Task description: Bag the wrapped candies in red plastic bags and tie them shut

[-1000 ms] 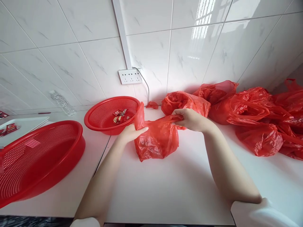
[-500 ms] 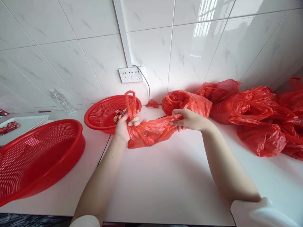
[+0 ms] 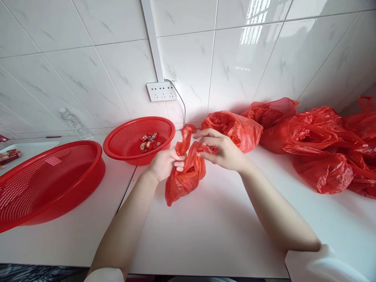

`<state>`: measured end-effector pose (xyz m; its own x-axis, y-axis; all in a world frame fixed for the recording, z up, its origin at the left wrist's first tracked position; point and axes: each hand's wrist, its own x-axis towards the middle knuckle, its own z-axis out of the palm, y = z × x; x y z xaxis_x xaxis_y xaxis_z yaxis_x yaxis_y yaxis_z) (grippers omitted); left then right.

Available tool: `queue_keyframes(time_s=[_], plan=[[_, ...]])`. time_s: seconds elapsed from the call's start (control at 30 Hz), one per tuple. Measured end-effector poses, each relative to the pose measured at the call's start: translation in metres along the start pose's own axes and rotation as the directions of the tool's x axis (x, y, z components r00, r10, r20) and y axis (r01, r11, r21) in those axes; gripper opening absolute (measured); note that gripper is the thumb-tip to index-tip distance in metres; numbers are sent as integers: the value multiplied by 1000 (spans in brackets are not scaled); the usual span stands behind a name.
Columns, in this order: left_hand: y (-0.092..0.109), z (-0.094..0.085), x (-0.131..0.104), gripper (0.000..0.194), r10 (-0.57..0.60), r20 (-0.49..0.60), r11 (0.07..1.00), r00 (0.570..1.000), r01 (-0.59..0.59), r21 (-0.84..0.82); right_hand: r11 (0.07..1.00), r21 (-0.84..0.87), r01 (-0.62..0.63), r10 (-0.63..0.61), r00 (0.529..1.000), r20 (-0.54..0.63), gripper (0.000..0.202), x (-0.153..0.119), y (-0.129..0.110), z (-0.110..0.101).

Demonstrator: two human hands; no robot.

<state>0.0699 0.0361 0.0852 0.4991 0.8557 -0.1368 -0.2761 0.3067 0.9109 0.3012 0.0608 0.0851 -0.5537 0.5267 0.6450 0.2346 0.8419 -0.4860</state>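
Between my hands hangs a red plastic bag (image 3: 183, 183), bunched up over the white table. My left hand (image 3: 166, 162) is closed around its gathered neck, with one handle loop standing up above the fingers. On the bag's other side my right hand (image 3: 219, 150) has thumb and fingers curved at the upper edge; the thumb touches the plastic, while the index finger is lifted near the loop. Whatever lies inside the bag is hidden. Just behind my left hand sits a small red basket (image 3: 117, 150) with several wrapped snack packets (image 3: 149, 143) in it.
A larger red basket (image 3: 98, 164) stands at the left, with a white tray (image 3: 38, 145) behind it. A clear plastic bottle (image 3: 75, 124) lies by the wall. Several filled red bags (image 3: 323, 170) crowd the right side. A socket panel (image 3: 161, 91) with a cable is on the tiled wall.
The bag was stretched sideways between both hands; now it is bunched and hangs lower. My right hand has moved left, closer to my left hand, and its fingers have spread somewhat.
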Motion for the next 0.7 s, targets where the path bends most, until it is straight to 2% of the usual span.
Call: queue_keyframes(time_s=[0.07, 0.13, 0.2, 0.27, 0.33, 0.4, 0.5, 0.6, 0.67, 0.7], plan=[[-1, 14, -4, 35, 23, 99, 966, 995, -47, 254, 985, -75, 152, -156, 987, -43, 12, 2, -4, 10], [-4, 24, -7, 42, 49, 142, 854, 989, -116, 508, 968, -135, 211, -214, 977, -8, 14, 3, -8, 18], [-8, 28, -8, 31, 81, 110, 749, 991, -133, 649, 976, -74, 206, -199, 976, 88, 16, 3, -11, 22], [-12, 27, -8, 16, 93, 17, 719, 996, -79, 691, 987, 96, 125, -141, 972, 186, 20, 2, -11, 23], [-13, 23, -8, 24, 43, -78, 753, 996, 18, 658, 960, 279, -13, -41, 981, 188, 23, 1, -8, 21], [-11, 20, -9, 42, -38, -119, 812, 992, 100, 575, 897, 419, -141, 109, 989, 98, 24, 1, -3, 19], [-3, 16, -12, 58, -83, -157, 894, 984, 143, 425, 721, 646, -252, 349, 937, -24, 21, 3, 7, 17], [5, 10, -13, 53, -69, -223, 959, 972, 126, 255, 455, 861, -227, 474, 880, -18, 17, 4, 12, 14], [7, 5, -12, 47, -76, -212, 986, 974, 105, 131, 339, 926, -168, 452, 892, -3, 18, 3, 8, 11], [7, 3, -11, 41, -79, -191, 992, 979, 95, 79, 325, 936, -136, 403, 915, -7, 17, 1, 3, 10]])
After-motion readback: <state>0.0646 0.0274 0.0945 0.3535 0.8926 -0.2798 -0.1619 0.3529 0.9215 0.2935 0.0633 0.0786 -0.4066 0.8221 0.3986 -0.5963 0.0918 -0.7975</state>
